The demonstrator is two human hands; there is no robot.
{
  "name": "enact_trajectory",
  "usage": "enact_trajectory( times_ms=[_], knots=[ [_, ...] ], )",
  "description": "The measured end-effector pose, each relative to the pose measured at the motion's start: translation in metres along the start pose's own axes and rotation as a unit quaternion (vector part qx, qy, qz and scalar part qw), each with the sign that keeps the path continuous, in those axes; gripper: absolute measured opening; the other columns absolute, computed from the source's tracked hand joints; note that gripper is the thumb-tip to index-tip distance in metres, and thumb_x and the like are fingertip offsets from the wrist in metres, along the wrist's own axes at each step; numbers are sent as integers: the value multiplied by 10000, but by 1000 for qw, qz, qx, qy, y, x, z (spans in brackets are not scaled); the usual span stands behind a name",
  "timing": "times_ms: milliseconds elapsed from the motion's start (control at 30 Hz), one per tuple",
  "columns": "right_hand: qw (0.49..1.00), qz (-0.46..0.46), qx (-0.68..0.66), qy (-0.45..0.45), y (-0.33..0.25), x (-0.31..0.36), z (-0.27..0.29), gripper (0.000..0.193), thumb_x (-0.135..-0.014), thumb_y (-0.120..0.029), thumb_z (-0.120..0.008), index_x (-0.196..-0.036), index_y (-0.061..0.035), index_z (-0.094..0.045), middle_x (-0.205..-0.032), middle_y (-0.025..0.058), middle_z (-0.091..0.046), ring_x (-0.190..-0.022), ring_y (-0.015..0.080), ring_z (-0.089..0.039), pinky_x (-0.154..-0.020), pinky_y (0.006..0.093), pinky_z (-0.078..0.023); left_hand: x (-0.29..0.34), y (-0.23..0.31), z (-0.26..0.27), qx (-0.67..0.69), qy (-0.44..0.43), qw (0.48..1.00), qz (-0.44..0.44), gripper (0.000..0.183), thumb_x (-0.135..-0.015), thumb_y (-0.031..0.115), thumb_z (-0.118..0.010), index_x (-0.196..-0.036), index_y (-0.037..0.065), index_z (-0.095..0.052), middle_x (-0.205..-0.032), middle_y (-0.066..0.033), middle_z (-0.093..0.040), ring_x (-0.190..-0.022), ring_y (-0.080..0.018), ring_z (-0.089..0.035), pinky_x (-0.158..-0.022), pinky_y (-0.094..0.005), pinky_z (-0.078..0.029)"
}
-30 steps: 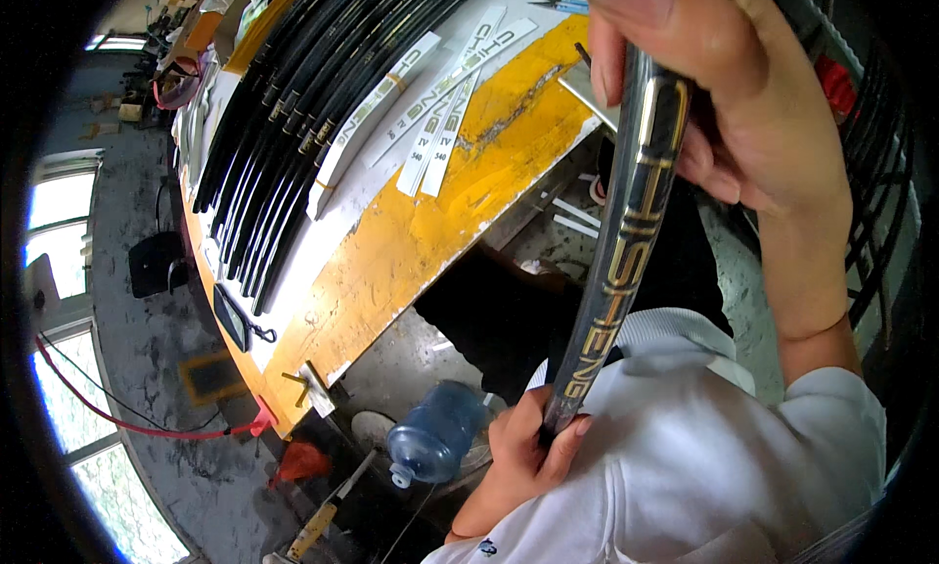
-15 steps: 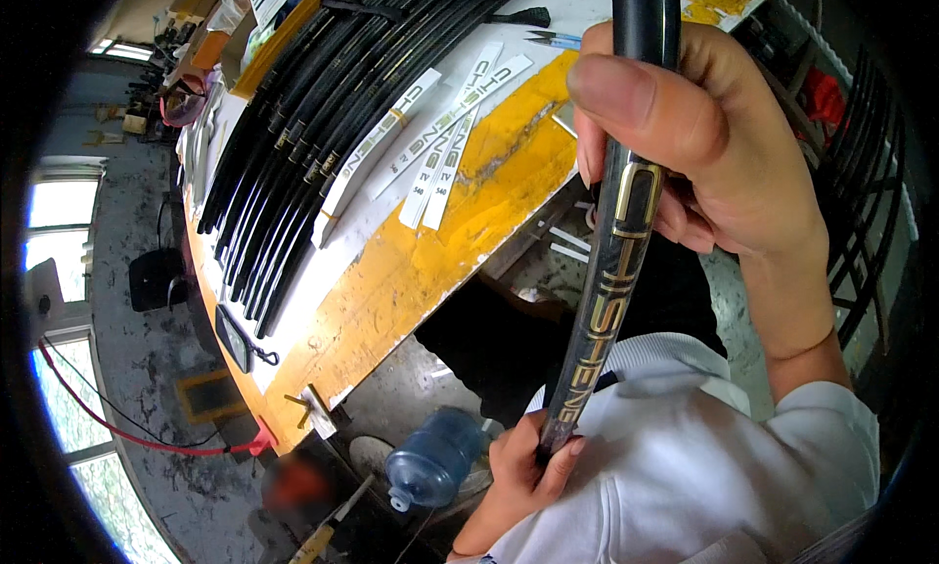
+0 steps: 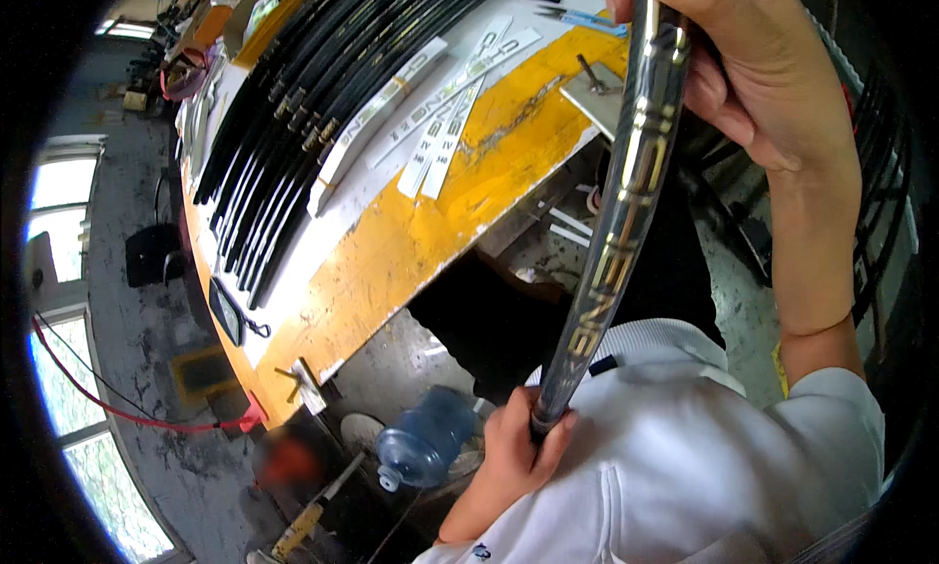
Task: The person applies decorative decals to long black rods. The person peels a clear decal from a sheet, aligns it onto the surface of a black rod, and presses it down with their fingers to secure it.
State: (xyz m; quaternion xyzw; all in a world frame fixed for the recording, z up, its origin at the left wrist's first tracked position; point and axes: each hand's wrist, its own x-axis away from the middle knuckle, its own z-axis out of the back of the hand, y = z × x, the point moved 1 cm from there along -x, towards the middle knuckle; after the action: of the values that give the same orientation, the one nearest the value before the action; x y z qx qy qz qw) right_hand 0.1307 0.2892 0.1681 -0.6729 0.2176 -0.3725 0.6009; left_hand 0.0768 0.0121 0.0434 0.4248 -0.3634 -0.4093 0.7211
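Note:
A glossy black rod (image 3: 618, 231) with gold lettering slants up across my front, its far end toward the top edge. My left hand (image 3: 516, 445) is closed around its lower end, close to my white shirt. Near the top edge, my right hand (image 3: 758, 60) holds the upper part, fingers bent behind the rod; the picture's edge cuts off some of this hand. On the table to the left lie several similar black rods (image 3: 293, 124) side by side. Beside them are white lettered strips (image 3: 455, 134) and a banded stack of strips (image 3: 367, 124).
The worn yellow and white table (image 3: 377, 295) fills the left and middle. On it are a dark phone-like object (image 3: 226, 312), a blue-handled tool (image 3: 587, 18) and a small clamp (image 3: 305, 386) at the corner. A blue water jug (image 3: 427, 437) lies on the floor.
My right hand has moved up and right, and its thumb has left the rod's front face. The lettering sits higher and farther from my left hand, which has barely moved.

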Motion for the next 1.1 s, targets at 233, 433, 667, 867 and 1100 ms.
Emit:
enact_trajectory(
  times_ms=[233, 433, 667, 867, 1100],
  knots=[
    [983, 49, -36, -174, 93, 19, -28, 193, -730, -139, -763, -707, -57, -589, -579, -23, -561, -408, 45, -473, -377, 183, -334, -14, 12, -4, -56, 28, 998, 12, 225, -847, 55, -656, -951, -43, -482, -666, -127, -568, -539, -251, -590, -510, -301, -442],
    [964, 100, 110, -221, 120, 36, -52, 227, -654, -145, -812, -656, -52, -605, -563, -1, -563, -525, 65, -519, -490, 233, -388, -23, 9, -7, -60, 76, 994, -51, 239, -834, 36, -665, -971, -46, -486, -646, -141, -565, -538, -292, -609, -496, -333, -445],
    [985, 80, 93, -117, 70, -7, -9, 247, -774, -230, -724, -789, -25, -587, -565, 14, -550, -331, 27, -416, -307, 165, -294, -12, 4, -8, -73, 55, 996, -12, 238, -825, 46, -682, -956, -21, -495, -603, -123, -542, -486, -243, -571, -468, -309, -423],
    [993, 88, 66, -41, 33, -2, -11, 405, -889, -353, -643, -675, -13, -596, -485, 19, -536, -323, 46, -440, -296, 174, -330, -4, -3, -5, -46, 47, 998, -10, 234, -821, 82, -697, -922, -10, -507, -585, -106, -542, -462, -229, -555, -454, -301, -411],
    [992, 102, -21, -77, 47, 0, -4, 516, -965, -438, -500, -813, 39, -628, -513, 57, -549, -328, 74, -446, -293, 188, -317, -1, -10, -4, 1, 18, 1000, 3, 240, -817, 106, -705, -913, 0, -512, -586, -103, -545, -464, -236, -558, -453, -309, -412]
  ],
)
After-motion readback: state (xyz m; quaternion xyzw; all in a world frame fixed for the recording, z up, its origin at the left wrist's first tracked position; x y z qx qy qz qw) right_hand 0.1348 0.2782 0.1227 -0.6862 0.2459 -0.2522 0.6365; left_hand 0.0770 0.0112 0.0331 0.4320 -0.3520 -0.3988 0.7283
